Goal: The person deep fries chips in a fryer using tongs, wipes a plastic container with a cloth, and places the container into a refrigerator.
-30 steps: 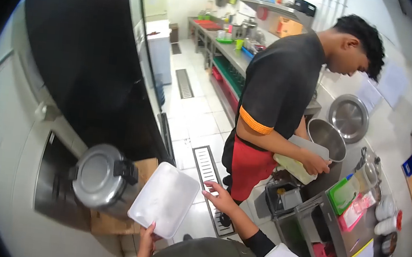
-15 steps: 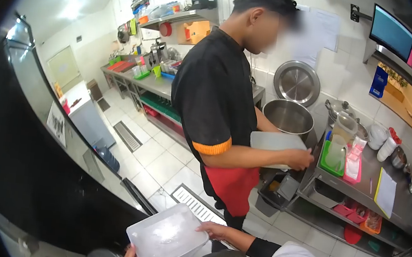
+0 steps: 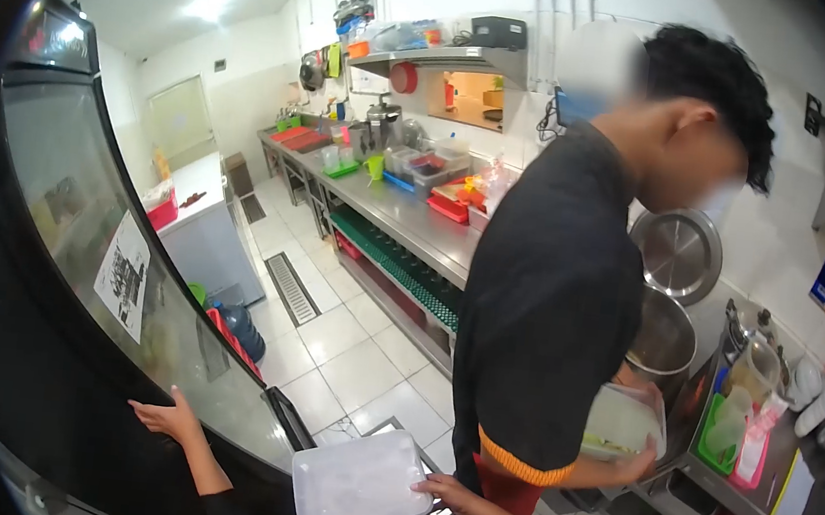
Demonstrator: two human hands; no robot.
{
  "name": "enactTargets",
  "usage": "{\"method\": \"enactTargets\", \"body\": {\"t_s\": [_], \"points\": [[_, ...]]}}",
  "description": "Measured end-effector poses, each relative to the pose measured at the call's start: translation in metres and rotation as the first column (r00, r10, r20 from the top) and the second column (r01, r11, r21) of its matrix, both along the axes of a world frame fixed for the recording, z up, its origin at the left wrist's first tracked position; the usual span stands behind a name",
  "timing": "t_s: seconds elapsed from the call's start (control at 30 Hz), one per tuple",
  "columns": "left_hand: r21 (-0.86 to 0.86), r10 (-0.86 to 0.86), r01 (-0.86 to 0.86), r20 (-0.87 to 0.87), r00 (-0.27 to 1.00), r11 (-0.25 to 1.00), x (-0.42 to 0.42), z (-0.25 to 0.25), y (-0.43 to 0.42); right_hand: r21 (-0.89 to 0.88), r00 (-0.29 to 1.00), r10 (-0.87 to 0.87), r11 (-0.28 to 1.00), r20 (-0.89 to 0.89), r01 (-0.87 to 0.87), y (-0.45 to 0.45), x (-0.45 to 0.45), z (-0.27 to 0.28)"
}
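My right hand (image 3: 444,490) grips the near right edge of a whitish translucent plastic food container (image 3: 359,478). The container is rectangular with rounded corners and is held roughly level in front of me. Whether it has a lid on cannot be told. My left hand (image 3: 166,419) is off the container, thumb up and fingers stretched out, against or just in front of the black lower part of a tall glass-door refrigerator (image 3: 85,364). Contact there is not certain.
A co-worker in a black shirt (image 3: 551,282) stands close on the right, holding another translucent container (image 3: 622,420) beside a large steel pot (image 3: 664,334). Steel counters (image 3: 416,220) line the wall. A floor drain (image 3: 291,288) crosses the tiles. A white chest (image 3: 223,238) stands farther back.
My left hand has let go of the container and moved left to the refrigerator. My view has turned left. The co-worker has bent forward, and their container is now tilted.
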State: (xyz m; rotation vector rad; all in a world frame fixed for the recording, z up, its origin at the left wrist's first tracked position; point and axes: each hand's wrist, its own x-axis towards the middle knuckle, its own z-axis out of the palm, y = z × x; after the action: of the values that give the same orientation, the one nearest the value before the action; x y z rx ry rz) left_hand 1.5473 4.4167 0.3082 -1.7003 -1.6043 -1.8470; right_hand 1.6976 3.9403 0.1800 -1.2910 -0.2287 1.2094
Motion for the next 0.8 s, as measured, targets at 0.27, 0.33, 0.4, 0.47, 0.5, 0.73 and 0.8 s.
{"method": "enactTargets", "body": {"t_s": [0.27,0.33,0.4,0.47,0.5,0.73,0.8], "points": [[-0.025,0.105,-0.103,0.381,0.919,0.994,0.023,0.012,0.04,-0.137,0.999,-0.025,0.99,0.024,0.028,0.041,0.044,-0.038],[0.008,-0.025,0.025,0.467,0.884,1.0,0.024,0.017,0.031,-0.099,0.988,-0.141,0.986,-0.067,0.134,0.055,0.045,-0.013],[0.06,-0.145,0.133,0.517,0.844,0.989,0.026,0.025,0.017,-0.161,0.989,-0.146,0.976,0.002,0.144,0.069,0.054,-0.01],[0.111,-0.282,0.272,0.608,0.742,0.956,0.03,0.035,0.003,-0.238,0.99,-0.133,0.961,0.052,0.141,0.079,0.06,-0.012],[0.192,-0.395,0.355,0.611,0.686,0.915,0.026,0.024,0.013,-0.18,0.979,-0.203,0.963,0.013,0.202,0.086,0.059,-0.01],[0.096,-0.585,0.585,0.286,0.759,0.806,0.063,0.02,-0.046,-0.212,0.944,-0.275,0.926,0.182,0.311,0.105,0.04,-0.034],[0.128,-0.628,0.615,0.171,0.759,0.778,0.087,0.015,-0.049,-0.223,0.935,-0.311,0.912,0.173,0.345,0.102,0.03,-0.033]]}}
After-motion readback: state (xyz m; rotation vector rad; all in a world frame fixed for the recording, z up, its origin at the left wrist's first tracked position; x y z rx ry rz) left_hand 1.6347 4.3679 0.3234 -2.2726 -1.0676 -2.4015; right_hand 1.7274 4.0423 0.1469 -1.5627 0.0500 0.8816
